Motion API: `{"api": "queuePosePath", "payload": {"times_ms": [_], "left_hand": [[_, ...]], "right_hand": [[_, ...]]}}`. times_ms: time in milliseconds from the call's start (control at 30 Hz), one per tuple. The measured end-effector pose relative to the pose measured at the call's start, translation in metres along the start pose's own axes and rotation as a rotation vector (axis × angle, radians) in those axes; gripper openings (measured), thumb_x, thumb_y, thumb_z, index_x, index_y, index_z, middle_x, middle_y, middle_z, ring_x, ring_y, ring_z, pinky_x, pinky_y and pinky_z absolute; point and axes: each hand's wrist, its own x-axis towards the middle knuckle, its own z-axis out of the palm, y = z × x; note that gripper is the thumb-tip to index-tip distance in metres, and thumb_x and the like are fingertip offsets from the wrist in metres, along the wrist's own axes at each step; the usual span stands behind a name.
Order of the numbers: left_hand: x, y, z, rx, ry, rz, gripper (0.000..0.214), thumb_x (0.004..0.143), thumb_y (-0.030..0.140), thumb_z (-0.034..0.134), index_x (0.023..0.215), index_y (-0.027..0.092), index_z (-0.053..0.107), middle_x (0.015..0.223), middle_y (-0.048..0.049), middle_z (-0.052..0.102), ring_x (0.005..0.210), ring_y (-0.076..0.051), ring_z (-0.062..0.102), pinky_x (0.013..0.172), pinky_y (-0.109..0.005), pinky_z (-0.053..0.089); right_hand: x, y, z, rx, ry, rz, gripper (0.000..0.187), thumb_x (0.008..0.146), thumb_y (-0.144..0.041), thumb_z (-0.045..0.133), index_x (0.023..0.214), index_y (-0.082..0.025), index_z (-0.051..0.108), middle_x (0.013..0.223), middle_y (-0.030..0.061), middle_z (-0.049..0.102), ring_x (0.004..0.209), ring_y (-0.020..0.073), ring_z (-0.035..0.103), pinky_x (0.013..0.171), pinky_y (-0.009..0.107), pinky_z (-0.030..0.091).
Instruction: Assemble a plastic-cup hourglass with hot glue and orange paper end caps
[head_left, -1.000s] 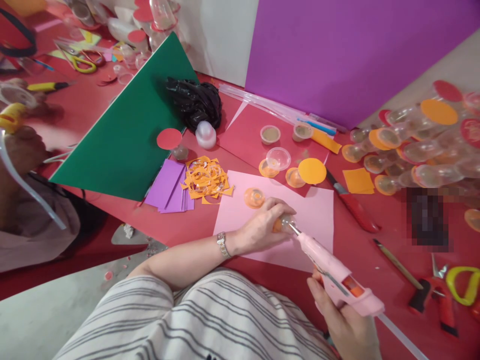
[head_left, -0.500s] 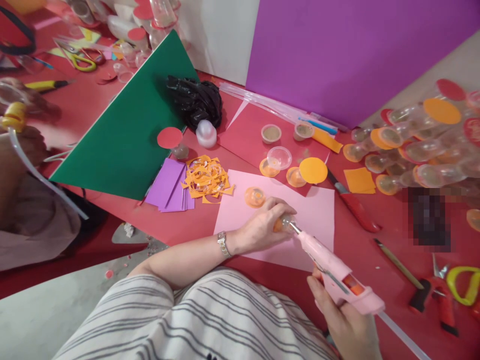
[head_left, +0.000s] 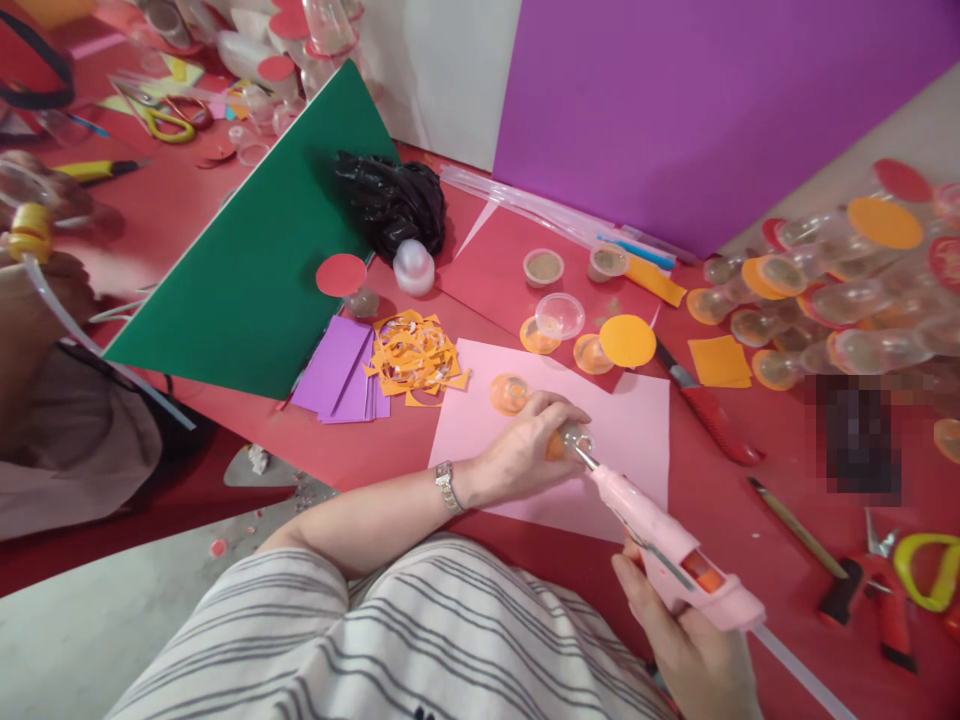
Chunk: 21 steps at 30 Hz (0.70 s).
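My left hand (head_left: 517,455) is closed around a small clear plastic bottle neck (head_left: 577,438) with orange at its base, partly hidden by my fingers. In my right hand (head_left: 697,645) is a pink hot glue gun (head_left: 649,525), its metal nozzle at the neck's rim. A clear glue stick (head_left: 806,672) sticks out of the gun's back. Both hands work above a pink sheet (head_left: 630,470). On that sheet, just beyond my left hand, lies a similar clear piece on an orange disc (head_left: 510,394).
Orange paper scraps (head_left: 416,352) and purple cards (head_left: 337,370) lie left, before a green board (head_left: 247,250). Right are a red-handled cutter (head_left: 712,415), pliers (head_left: 885,600) and stacked plastic pieces (head_left: 862,300). At far left, another person's hand (head_left: 60,285) holds a yellow glue gun (head_left: 30,232).
The glue gun's nozzle has shifted very slightly left along the rim of the bottle neck. My left hand keeps its hold, nearly still. The other person's glue gun has moved a little right.
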Motion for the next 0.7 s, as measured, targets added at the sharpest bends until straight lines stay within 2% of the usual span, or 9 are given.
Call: {"api": "queuePosePath", "payload": {"times_ms": [67,233,467,600,700], "left_hand": [[0.0,0.0,0.0,0.003,0.006,-0.011,0.034,0.079,0.02,0.073,0.11,0.019,0.057,0.112,-0.0091,0.056,0.104,-0.02,0.059,0.096,-0.038,0.053],[0.001,0.0,0.0,-0.014,0.026,-0.012,0.039,0.075,0.015,0.075,0.11,0.018,0.057,0.11,-0.0084,0.057,0.105,-0.02,0.059,0.097,-0.038,0.052],[0.002,-0.001,-0.003,-0.025,0.005,-0.01,0.041,0.074,0.014,0.075,0.111,0.017,0.057,0.111,-0.0091,0.058,0.106,-0.021,0.058,0.099,-0.039,0.05],[0.002,0.0,-0.003,-0.027,0.004,-0.003,0.039,0.076,0.014,0.074,0.111,0.016,0.057,0.11,-0.0096,0.059,0.105,-0.021,0.058,0.098,-0.038,0.05],[0.001,0.001,-0.003,-0.034,0.002,0.005,0.039,0.076,0.015,0.076,0.11,0.017,0.057,0.109,-0.0088,0.059,0.105,-0.021,0.058,0.097,-0.038,0.05]], "right_hand": [[-0.004,0.001,0.002,0.029,-0.011,0.049,0.031,0.097,-0.014,0.05,0.088,-0.019,0.079,0.081,0.0059,0.078,0.067,0.015,0.074,0.064,0.016,0.058],[-0.008,0.002,0.002,-0.044,-0.022,0.017,0.034,0.096,-0.012,0.049,0.085,-0.021,0.08,0.082,0.0045,0.079,0.069,0.0151,0.075,0.066,0.016,0.059],[-0.01,0.01,-0.001,-0.195,-0.014,-0.127,0.033,0.095,-0.011,0.051,0.084,-0.022,0.079,0.082,0.0046,0.079,0.069,0.0155,0.074,0.066,0.018,0.059],[-0.021,0.015,0.001,-0.114,-0.055,0.034,0.031,0.097,-0.022,0.05,0.088,-0.021,0.079,0.081,0.0068,0.078,0.068,0.0168,0.074,0.064,0.02,0.059],[-0.027,0.018,0.002,-0.062,-0.039,0.117,0.029,0.097,-0.028,0.052,0.088,-0.021,0.078,0.077,0.0067,0.077,0.064,0.0161,0.072,0.061,0.019,0.057]]}}
